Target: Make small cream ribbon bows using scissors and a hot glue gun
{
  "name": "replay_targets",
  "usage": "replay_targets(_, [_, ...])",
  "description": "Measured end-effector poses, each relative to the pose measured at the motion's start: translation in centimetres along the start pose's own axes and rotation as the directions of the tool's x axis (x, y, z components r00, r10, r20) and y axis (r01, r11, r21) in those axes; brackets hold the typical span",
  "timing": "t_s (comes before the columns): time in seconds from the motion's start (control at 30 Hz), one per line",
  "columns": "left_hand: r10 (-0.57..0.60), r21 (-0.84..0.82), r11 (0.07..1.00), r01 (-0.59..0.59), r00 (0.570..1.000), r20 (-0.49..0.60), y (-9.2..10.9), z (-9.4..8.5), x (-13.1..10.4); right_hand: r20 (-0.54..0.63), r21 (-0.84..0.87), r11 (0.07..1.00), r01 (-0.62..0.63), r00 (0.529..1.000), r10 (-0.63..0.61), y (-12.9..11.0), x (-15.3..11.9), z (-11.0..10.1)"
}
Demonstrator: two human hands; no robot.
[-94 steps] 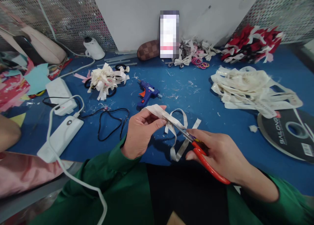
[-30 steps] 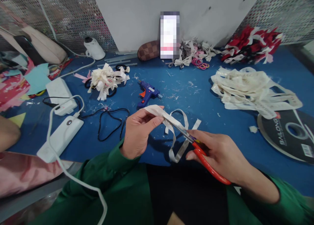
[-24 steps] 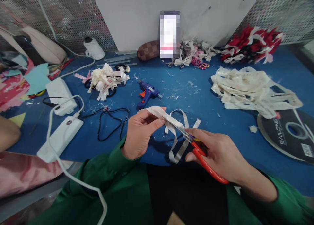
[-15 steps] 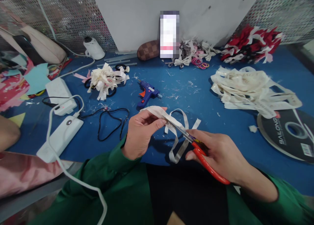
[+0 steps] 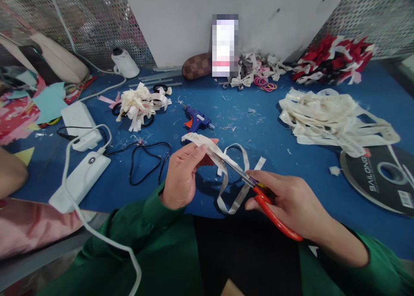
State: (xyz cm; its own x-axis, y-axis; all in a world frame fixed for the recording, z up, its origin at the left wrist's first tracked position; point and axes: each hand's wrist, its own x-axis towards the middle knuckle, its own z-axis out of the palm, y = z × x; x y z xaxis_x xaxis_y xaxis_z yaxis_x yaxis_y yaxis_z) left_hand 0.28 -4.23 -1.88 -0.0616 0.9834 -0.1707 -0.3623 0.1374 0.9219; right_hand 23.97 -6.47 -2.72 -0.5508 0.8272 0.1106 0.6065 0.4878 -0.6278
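Observation:
My left hand pinches a white printed ribbon between thumb and fingers, its end sticking out at the upper left. Red-handled scissors are gripped in my right hand, and their blades lie along the ribbon just right of my left fingers. Whether the blades are fully closed is hard to see. A narrow strip of ribbon hangs in a loop below the blades. Beyond my left hand a blue glue gun with an orange trigger lies on the blue table.
Cream ribbon is heaped at the right, beside a black spool. Ribbon bows lie left of the glue gun. White power blocks and cables occupy the left. A phone stands at the back. Another person's arm shows at the left edge.
My left hand has shifted its hold on the ribbon, its thumb now higher and further left. More of the printed end shows. The scissors have hardly moved.

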Motion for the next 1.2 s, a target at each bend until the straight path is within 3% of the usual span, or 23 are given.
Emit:
replay_targets(0.23, [0.047, 0.029, 0.999, -0.045, 0.995, -0.086, -0.36, 0.04, 0.4, -0.016, -0.038, 0.999, 0.001, 1.0, -0.001, 0.01, 0.27, -0.05])
replay_targets(0.6, [0.039, 0.07, 0.997, -0.038, 0.999, -0.013, -0.23, 0.15, 0.14, -0.001, -0.073, 0.997, -0.022, 1.0, 0.022, -0.12, 0.33, -0.11])
replay_targets(1.2, [0.044, 0.093, 0.995, -0.041, 0.999, -0.023, -0.21, 0.16, 0.1, 0.028, 0.024, 0.999, -0.043, 0.999, 0.042, -0.08, 0.07, -0.02])
